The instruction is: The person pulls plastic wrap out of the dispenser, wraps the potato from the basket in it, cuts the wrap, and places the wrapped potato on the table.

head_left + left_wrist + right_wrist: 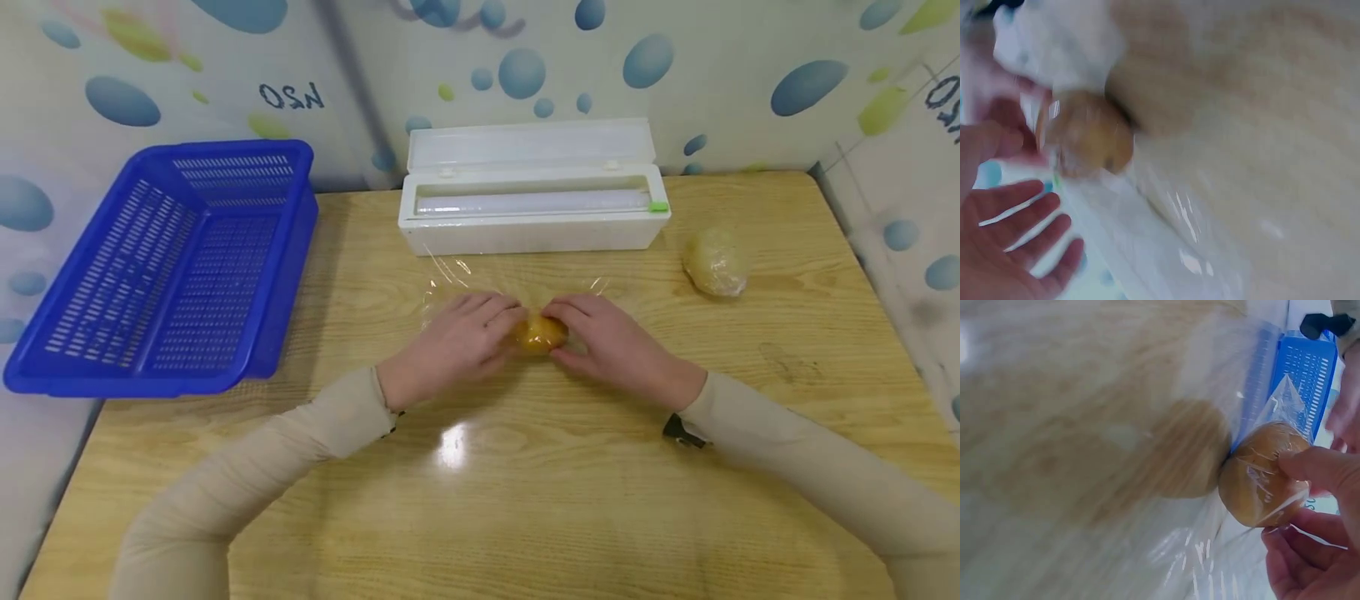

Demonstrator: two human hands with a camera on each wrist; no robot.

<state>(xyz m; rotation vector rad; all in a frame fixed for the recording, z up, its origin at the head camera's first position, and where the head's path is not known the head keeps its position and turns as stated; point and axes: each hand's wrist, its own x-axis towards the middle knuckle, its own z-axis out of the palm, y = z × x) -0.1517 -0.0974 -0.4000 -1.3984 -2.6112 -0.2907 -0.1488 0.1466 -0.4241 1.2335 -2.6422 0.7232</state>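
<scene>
rt hand has thumb + fingers pinched round an orange round item, w/ clear film over it, low btwn my hands at the mid of the counter. lt hand is right beside it, fingers spread & loose, no grip on the item; can't tell if it's touching film. white box, lid up, w/ a film roll inside, sits just behind. wrapped yellowish ball off to my rt, blue basket to my lt.
</scene>
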